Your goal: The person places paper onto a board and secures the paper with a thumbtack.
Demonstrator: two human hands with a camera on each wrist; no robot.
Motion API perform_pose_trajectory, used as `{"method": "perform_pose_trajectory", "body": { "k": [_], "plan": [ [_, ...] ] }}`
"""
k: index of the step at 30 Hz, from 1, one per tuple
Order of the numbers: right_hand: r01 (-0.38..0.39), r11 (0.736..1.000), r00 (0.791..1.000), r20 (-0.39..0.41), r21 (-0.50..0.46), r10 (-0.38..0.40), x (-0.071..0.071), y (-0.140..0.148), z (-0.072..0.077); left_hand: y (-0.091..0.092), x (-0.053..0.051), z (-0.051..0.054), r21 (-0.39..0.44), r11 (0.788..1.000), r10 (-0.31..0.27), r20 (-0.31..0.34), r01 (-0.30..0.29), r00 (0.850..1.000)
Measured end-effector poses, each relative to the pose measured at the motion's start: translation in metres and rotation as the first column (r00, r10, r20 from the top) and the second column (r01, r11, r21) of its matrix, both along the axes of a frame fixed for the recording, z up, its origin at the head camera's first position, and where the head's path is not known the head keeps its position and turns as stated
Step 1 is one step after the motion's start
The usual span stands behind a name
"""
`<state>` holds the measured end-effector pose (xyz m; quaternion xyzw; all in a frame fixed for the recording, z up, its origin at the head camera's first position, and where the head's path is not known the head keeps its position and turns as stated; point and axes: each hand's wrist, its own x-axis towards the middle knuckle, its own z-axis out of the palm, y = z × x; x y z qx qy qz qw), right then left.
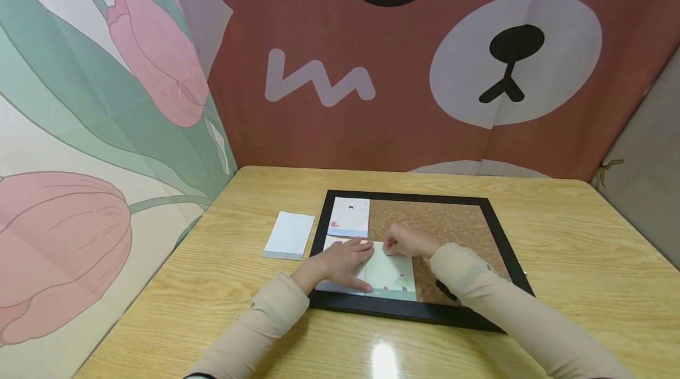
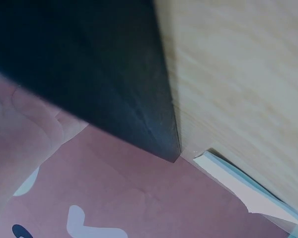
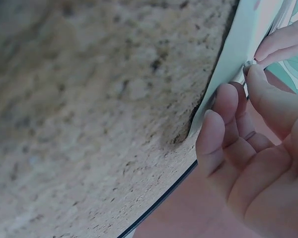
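Note:
A black-framed cork board [image 1: 457,219] lies on the table. On its left side are a white note sheet [image 1: 347,216] with a small dark dot near its top, a second pale sheet [image 1: 329,242] mostly hidden by my left hand, and a pale green sheet [image 1: 393,273] beside it. My left hand [image 1: 340,264] rests on the lower sheets with fingers spread. At the green sheet's top edge, my right hand [image 1: 409,241] pinches a small pin [image 3: 248,64] between thumb and forefinger; its tip is hidden.
A pad of white paper [image 1: 289,234] lies on the wooden table [image 1: 212,290], left of the board. A small dark object [image 1: 445,290] shows beside my right sleeve, partly covered. Printed cloth [image 1: 329,137] hangs behind the table and on its left.

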<state>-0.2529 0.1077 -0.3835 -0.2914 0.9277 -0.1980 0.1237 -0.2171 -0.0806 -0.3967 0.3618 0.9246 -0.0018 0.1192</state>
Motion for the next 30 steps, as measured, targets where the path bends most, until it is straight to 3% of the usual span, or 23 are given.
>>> {"method": "perform_pose_trajectory", "body": {
  "k": [12,22,30],
  "plan": [
    [0.016,0.998,0.999,0.053,-0.064,-0.013,-0.0037,0.0040,-0.0051,0.0004,-0.0005,-0.0009,0.000,1.000,0.006,0.016,-0.006,1.000],
    [0.067,0.997,0.997,0.051,-0.046,-0.065,-0.0050,0.0011,-0.0060,-0.0002,-0.0018,-0.0009,-0.006,1.000,0.013,0.019,-0.013,1.000],
    [0.113,0.993,0.990,0.095,-0.046,-0.108,-0.0049,-0.0018,-0.0032,0.0007,-0.0001,0.0009,-0.008,1.000,0.005,0.015,-0.005,1.000]
  ]
}}
